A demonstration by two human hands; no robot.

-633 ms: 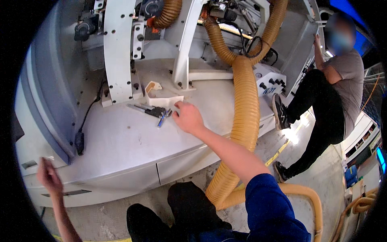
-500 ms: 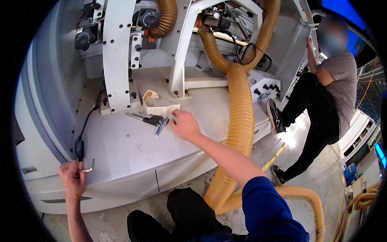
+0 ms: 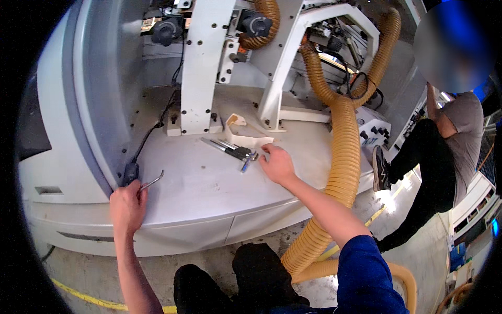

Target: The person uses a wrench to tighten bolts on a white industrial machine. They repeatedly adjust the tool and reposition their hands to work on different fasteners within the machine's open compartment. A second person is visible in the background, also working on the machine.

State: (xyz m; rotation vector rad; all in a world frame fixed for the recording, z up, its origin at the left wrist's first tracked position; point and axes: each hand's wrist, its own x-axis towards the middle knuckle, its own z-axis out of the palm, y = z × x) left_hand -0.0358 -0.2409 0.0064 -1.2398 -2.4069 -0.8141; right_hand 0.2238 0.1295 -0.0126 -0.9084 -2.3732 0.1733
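Steel, thin, stiff and judged light, the bent hex key (image 3: pixel 151 182) is pinched by its long arm in the clenched left hand (image 3: pixel 127 206) at the worktop (image 3: pixel 209 188) edge, while the loose tools (image 3: pixel 232 150) are reached for by the right hand (image 3: pixel 277 165), fingers released.

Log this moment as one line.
left hand: holds bent hex key | right hand: reaching tool set | surface: machine bed
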